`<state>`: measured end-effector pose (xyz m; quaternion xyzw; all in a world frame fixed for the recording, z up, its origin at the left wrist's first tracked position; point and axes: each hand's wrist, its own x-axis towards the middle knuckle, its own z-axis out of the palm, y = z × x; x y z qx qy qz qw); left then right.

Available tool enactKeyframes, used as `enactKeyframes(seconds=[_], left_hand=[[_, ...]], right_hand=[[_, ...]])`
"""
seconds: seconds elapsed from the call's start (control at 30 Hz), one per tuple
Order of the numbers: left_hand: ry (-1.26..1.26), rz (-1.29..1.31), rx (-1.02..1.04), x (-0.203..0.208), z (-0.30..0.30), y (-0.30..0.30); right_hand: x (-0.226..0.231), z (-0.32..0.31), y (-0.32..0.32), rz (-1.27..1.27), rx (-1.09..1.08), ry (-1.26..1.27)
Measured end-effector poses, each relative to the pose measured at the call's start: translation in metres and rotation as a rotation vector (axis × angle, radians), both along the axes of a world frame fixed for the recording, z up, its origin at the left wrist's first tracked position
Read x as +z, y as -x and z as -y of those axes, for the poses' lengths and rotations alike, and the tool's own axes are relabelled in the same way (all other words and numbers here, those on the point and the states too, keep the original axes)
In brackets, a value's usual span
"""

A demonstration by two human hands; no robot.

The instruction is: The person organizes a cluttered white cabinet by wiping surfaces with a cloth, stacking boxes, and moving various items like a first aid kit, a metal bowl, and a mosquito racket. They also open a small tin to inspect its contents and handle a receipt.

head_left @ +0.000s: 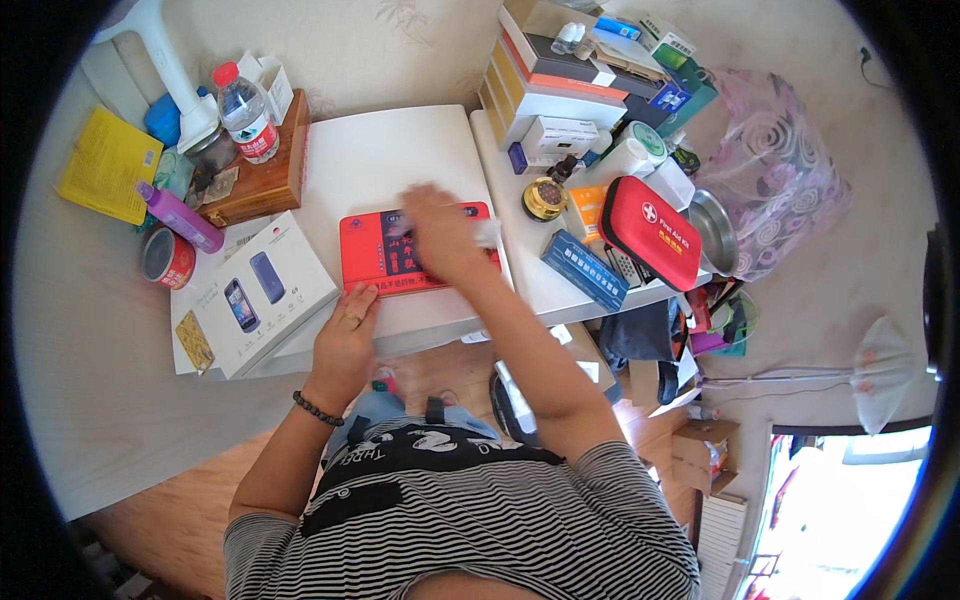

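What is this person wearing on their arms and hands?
Both forearms are bare below short black-and-white striped sleeves. The left hand has a gold-coloured ring on one finger and a dark beaded bracelet at the wrist. The right hand is blurred; nothing worn shows on it.

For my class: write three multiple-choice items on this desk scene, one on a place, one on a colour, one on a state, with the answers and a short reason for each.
1. Where does the left hand rest?
A. at the red box's near edge
B. on the water bottle
C. on the floor

2. What colour is the first aid pouch?
A. blue
B. red
C. green

3. How does the water bottle stand?
A. on its side
B. upside down
C. upright, capped

Answers: A, its fingers touch the near rim; B, red with a white cross; C, its red cap is on top.
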<state>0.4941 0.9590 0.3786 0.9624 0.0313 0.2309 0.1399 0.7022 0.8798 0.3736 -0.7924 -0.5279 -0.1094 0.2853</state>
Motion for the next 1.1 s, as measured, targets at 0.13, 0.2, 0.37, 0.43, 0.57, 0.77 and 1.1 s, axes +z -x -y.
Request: enactKeyframes(seconds=[0.13, 0.2, 0.37, 0.43, 0.57, 0.77, 1.1], left_hand=[[-0.040, -0.050, 0.034, 0.010, 0.001, 0.002], [0.026, -0.205, 0.028, 0.014, 0.000, 0.002], [-0.123, -0.311, -0.136, 0.062, -0.005, -0.056], [-0.321, -0.381, -0.130, 0.059, -0.015, -0.089], [-0.231, -0.732, -0.243, 0.067, -0.028, -0.129], [0.368, -0.634, -0.310, 0.066, 0.000, -0.124], [0.822, -0.663, -0.387, 0.062, 0.048, -0.073]], right_hand=[[-0.003, 0.017, 0.047, -0.047, 0.252, -0.048], [0.005, 0.068, 0.044, -0.158, 0.248, -0.152], [0.009, 0.151, 0.051, -0.610, -0.349, -0.367], [-0.005, 0.150, 0.056, -0.870, -0.405, -0.219], [-0.029, 0.143, 0.069, -1.131, -0.337, -0.320], [-0.011, 0.136, 0.064, -1.673, -0.022, -0.780], [-0.012, 0.149, 0.073, -1.769, 0.230, -0.828]])
